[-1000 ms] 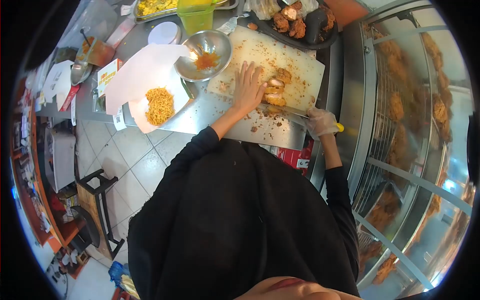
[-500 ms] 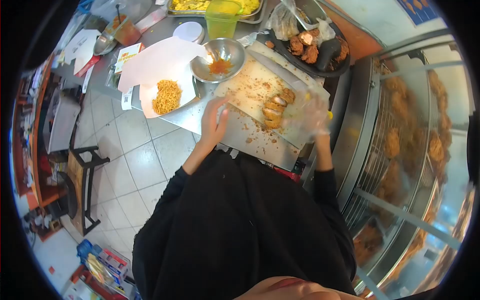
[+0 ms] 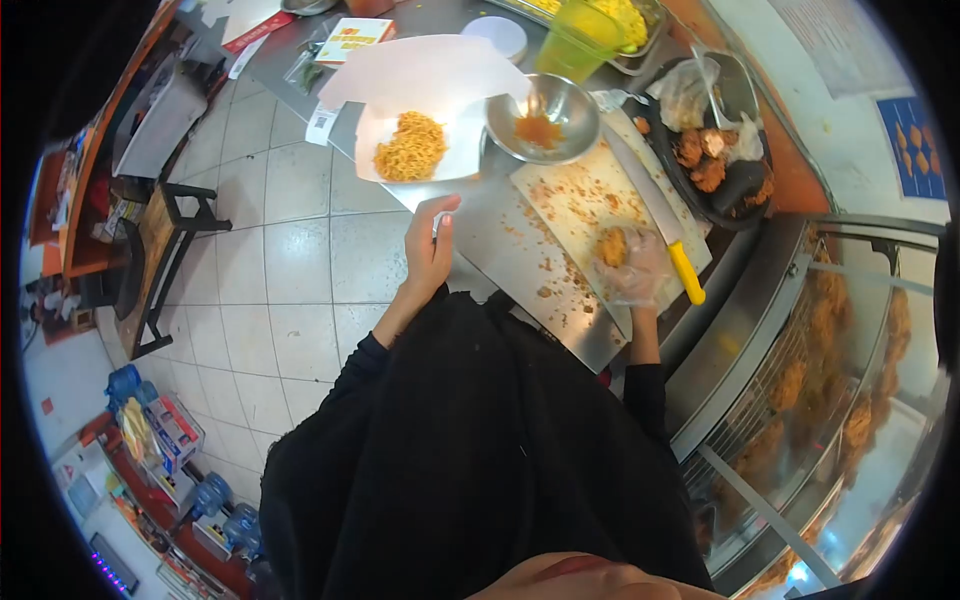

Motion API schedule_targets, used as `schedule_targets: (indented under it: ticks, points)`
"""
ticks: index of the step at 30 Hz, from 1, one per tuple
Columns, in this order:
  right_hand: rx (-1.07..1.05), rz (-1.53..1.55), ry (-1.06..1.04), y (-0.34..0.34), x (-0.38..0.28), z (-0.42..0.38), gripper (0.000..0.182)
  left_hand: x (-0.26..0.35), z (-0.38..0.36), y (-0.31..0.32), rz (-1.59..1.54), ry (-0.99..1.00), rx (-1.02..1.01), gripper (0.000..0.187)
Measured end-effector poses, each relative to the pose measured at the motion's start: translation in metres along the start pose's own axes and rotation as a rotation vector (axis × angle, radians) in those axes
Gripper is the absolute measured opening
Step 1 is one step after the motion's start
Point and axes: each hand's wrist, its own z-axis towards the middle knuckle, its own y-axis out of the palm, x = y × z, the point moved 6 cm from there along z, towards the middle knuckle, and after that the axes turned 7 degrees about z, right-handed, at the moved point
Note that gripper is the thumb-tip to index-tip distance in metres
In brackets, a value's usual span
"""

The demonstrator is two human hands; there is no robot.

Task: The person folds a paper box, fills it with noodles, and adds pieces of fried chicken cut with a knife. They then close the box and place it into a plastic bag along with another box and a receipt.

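My right hand [image 3: 640, 270], in a clear plastic glove, closes round the sliced fried chicken [image 3: 611, 247] on the white cutting board [image 3: 560, 190]. Part of the chicken shows beyond the fingers; the rest is hidden. My left hand [image 3: 431, 243] is bare and open, held at the table's front edge, just below a paper food box [image 3: 462, 150] with its lid up. Noodles [image 3: 410, 147] lie inside that box. A steel bowl [image 3: 575, 148] with reddish sauce stands between the box and the board. A knife [image 3: 685, 270] with a yellow handle lies along the board's right side.
A black tray [image 3: 740, 195] of fried chicken pieces, with tongs and a plastic bag, stands behind the board. A green container [image 3: 577, 45] and a round white lid [image 3: 497, 38] are farther back. On the right is a glass display case [image 3: 790, 350]. Crumbs dot the board.
My right hand has closed on the sliced chicken, which lay uncovered on the board before. The view has swung, shifting the table toward the right. My left hand stays empty near the table edge.
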Motion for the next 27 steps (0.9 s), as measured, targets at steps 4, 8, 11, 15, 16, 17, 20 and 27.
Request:
schedule_targets:
  ticks: [4,8,11,15,16,17,20,27]
  points:
    - [0.197,0.24,0.27,-0.01,0.009,-0.001,0.059,-0.033,0.044,-0.041,0.053,0.037,0.126,0.018]
    - [0.467,0.768,0.491,-0.02,-0.027,0.02,0.054,-0.085,0.086,-0.087,0.026,-0.076,0.222,0.018]
    - [0.214,0.329,-0.102,-0.066,-0.17,0.107,0.057,-0.123,0.106,-0.092,0.104,-0.122,0.034,0.028]
    - [-0.172,0.193,-0.327,-0.021,-0.242,0.184,0.058,-0.151,0.107,-0.078,0.066,-0.175,-0.25,0.045]
    - [-0.268,0.02,-0.384,-0.001,-0.247,0.191,0.059,-0.149,0.109,-0.074,0.01,-0.209,-0.318,0.044]
    - [-0.362,-0.156,-0.434,0.012,-0.248,0.193,0.06,-0.155,0.109,-0.072,0.019,-0.171,-0.278,0.042]
    - [-0.241,-0.114,-0.284,-0.008,-0.247,0.185,0.066,-0.158,0.118,-0.066,-0.012,-0.211,-0.323,0.04]
    - [0.657,0.169,0.297,-0.122,-0.194,0.015,0.049,-0.219,0.121,-0.042,-0.058,0.012,-0.296,0.04]
